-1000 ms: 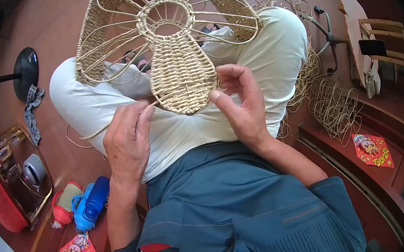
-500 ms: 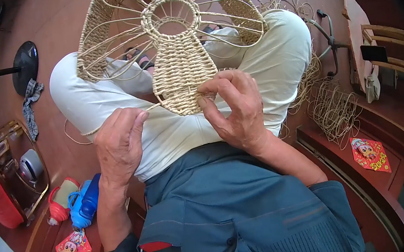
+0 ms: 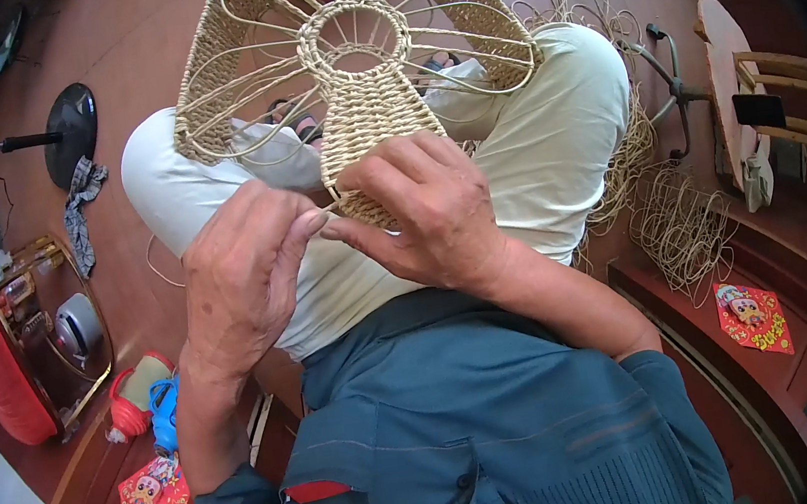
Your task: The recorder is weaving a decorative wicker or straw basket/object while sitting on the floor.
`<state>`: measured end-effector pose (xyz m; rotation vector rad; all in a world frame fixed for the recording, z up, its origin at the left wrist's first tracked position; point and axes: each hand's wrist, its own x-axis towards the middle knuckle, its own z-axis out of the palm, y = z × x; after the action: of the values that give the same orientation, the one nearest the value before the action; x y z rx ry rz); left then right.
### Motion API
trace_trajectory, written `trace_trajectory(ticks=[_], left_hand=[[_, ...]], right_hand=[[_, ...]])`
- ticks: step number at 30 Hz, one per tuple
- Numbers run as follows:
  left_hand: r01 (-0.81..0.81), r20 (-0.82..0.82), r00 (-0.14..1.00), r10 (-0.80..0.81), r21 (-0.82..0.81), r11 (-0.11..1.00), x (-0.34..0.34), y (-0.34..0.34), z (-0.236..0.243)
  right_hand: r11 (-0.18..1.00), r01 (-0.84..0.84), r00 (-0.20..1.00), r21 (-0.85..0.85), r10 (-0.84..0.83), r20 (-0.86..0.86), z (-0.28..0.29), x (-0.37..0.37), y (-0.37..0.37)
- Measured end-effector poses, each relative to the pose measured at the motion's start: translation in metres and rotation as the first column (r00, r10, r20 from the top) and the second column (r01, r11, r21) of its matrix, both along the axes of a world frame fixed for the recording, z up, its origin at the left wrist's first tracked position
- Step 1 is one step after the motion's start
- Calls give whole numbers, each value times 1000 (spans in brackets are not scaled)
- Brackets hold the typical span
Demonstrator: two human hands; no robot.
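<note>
Wicker frame (image 3: 356,66) above, touching right hand (image 3: 419,215).

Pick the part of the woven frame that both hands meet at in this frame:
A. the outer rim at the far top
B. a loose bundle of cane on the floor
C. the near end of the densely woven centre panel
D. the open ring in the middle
C: the left hand and right hand pinch together at the near edge of the woven frame, on its dense centre panel.
</note>
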<state>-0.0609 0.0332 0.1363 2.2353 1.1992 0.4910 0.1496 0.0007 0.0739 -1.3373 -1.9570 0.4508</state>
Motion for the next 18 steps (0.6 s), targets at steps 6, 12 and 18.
trace_trajectory(ticks=[6,12,18], left_hand=[[20,78,997,-22,26,999,15,22,-2],[-399,281,890,359,99,912,12,0,-17],[-270,281,930,236,87,959,15,-50,-55]], right_hand=[[997,72,994,-19,-74,-85,-8,-9,6],[990,74,983,-123,-94,-158,-10,-4,4],[986,41,987,-161,-65,-146,-9,4,1]])
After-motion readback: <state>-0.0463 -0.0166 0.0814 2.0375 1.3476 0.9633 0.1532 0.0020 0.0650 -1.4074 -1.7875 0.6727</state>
